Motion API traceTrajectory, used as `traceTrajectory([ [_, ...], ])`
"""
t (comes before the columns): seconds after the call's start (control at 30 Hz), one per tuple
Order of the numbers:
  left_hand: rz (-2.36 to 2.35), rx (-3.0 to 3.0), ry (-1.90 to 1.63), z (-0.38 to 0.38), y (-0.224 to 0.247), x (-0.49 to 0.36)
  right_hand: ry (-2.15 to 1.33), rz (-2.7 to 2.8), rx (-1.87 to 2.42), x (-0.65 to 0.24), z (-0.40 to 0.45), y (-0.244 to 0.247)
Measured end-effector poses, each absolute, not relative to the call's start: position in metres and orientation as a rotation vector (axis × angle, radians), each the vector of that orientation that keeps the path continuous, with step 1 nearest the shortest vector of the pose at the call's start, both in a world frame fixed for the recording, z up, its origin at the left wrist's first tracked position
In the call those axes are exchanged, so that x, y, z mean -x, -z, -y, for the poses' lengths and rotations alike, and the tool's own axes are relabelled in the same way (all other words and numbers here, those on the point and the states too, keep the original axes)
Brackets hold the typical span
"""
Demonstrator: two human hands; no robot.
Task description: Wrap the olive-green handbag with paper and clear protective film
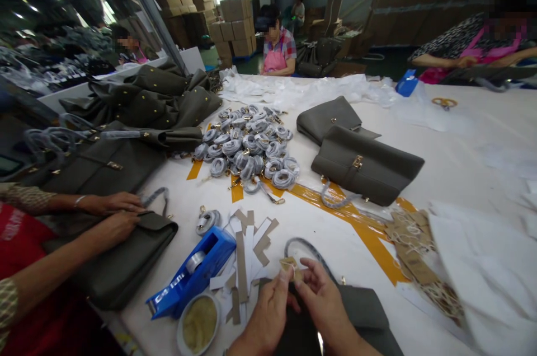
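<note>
In front of me my left hand (268, 308) pinches a small tan hang tag (288, 262) with a white string. My right hand (321, 294) is closed at the tag's other side, thumb and fingers curled at its edge; the string between my fingers is partly hidden. Both hands are above a dark olive handbag (364, 308), whose wrapped grey handle (308, 244) arches up behind them. A blue tape dispenser (193, 272) stands left of my hands. Between them lies a heap of grey and white card strips (242, 266).
A white bowl (180, 327) of yellowish stuff sits by the dispenser. Coiled straps (251, 143) are heaped mid-table; another handbag (369, 165) lies beyond. String tags (413, 247) lie at right. At left, a co-worker's hands (113, 221) touch a handbag (126, 266).
</note>
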State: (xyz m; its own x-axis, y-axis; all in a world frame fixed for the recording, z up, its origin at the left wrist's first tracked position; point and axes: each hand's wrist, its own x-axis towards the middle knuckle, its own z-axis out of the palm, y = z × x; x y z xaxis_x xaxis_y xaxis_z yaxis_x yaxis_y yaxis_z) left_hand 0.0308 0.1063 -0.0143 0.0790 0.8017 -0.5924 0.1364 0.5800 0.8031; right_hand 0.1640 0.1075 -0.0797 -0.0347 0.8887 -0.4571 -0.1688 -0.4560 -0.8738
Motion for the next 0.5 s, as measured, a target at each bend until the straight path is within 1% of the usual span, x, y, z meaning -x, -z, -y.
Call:
traceTrajectory([
  [0.1, -1.44, -0.927, -0.651, -0.106, 0.01, -0.035, -1.482, 1.078, 1.6, -0.163, -0.109, 0.077],
  [0.23, -1.396, -0.989, -0.66, -0.104, 0.009, -0.037, -1.229, 1.377, 1.744, -0.168, -0.111, 0.074],
  [0.33, -1.448, -0.95, -0.608, -0.104, 0.015, -0.033, -1.161, 1.526, 1.722, -0.174, -0.111, 0.075],
  [0.5, -1.699, -0.902, -0.442, -0.115, 0.022, -0.007, -1.022, 1.712, 1.684, -0.191, -0.121, 0.078],
])
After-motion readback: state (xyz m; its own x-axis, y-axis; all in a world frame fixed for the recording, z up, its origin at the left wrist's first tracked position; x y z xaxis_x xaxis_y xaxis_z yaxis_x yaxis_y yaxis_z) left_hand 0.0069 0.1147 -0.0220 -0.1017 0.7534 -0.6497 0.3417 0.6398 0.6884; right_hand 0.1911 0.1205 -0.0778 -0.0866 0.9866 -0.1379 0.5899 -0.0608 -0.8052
